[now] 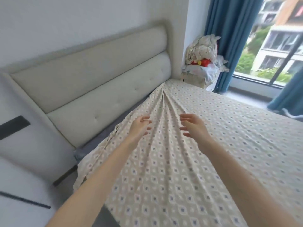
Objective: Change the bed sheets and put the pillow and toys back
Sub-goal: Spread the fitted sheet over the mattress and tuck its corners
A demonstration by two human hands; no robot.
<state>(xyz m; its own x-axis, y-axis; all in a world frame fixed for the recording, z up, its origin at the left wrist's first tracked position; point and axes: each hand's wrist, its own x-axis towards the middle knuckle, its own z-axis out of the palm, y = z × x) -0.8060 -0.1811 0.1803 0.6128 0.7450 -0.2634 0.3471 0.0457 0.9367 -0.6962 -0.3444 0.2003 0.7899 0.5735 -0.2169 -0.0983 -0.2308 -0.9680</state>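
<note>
Cream sheet with blue-grey diamond dots, off-white headboard, blue curtains, red toy

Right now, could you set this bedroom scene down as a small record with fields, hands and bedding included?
sheet: patterned, spread out, folds fanning from the far corner
left hand: open, fingers spread above the folds
right hand: open too; contact with the sheet unclear
headboard: pale, padded, left of the sheet
mattress edge: grey, uncovered along the headboard
pile: bundled bedding with something red, beside the far corner
curtain: blue, behind the pile
</note>
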